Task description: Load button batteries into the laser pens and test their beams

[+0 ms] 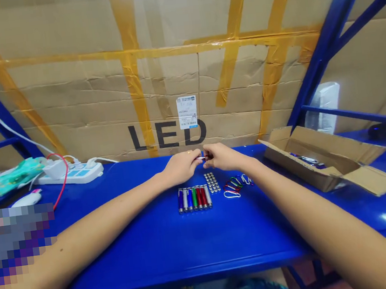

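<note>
1. Near frame centre, our left hand (182,168) had its grip closed on a small tube (200,158).
2. Our right hand (221,157) pinched the other end, grip nearly closed.
3. Just below centre, seven tubes (194,198), discs (213,183) and clips (234,187) lay on our table (198,242).

left of the white power strip (87,174) lies a green plastic packet (16,176); a red cable (67,168) crosses the strip; behind it stands taped cardboard (91,93).
</note>
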Motion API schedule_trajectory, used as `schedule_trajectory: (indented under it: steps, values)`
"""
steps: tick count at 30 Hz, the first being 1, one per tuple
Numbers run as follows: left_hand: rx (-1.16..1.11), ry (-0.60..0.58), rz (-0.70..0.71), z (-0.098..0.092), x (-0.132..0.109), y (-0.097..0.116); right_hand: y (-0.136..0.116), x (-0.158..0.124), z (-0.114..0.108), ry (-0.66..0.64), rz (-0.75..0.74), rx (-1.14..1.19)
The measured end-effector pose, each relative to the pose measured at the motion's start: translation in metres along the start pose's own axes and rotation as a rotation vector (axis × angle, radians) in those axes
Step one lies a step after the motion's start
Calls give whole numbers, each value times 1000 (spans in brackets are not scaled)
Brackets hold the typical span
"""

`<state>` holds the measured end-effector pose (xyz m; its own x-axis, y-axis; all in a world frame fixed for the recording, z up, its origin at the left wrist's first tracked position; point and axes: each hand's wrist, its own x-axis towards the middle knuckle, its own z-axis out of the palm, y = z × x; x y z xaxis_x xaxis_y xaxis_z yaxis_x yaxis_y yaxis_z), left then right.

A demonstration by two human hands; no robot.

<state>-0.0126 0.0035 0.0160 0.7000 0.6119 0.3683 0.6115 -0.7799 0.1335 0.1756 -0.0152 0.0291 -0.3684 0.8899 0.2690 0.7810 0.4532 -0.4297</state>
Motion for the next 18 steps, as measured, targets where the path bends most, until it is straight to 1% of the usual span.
schedule_trajectory:
  steps: [2, 5, 8, 11, 14, 18]
  values:
    - [38, -37, -22, -1, -2, 1, -2, -5, 1, 30, -46, -69]
    - [47, -92, -71, 0, 1, 7, 2, -12, -2, 49, -83, -80]
    - [27, -123, -110, 1, 4, 16, 9, -12, -8, 11, -90, -80]
    - [-32, -124, -130, 3, 8, 24, 18, -9, -11, -28, -90, -53]
    - [-66, -131, -150, 7, 11, 23, 28, -8, -11, -31, -38, 20]
    - [-48, -165, -166, 13, 14, 12, 38, -14, -9, -12, 74, 100]
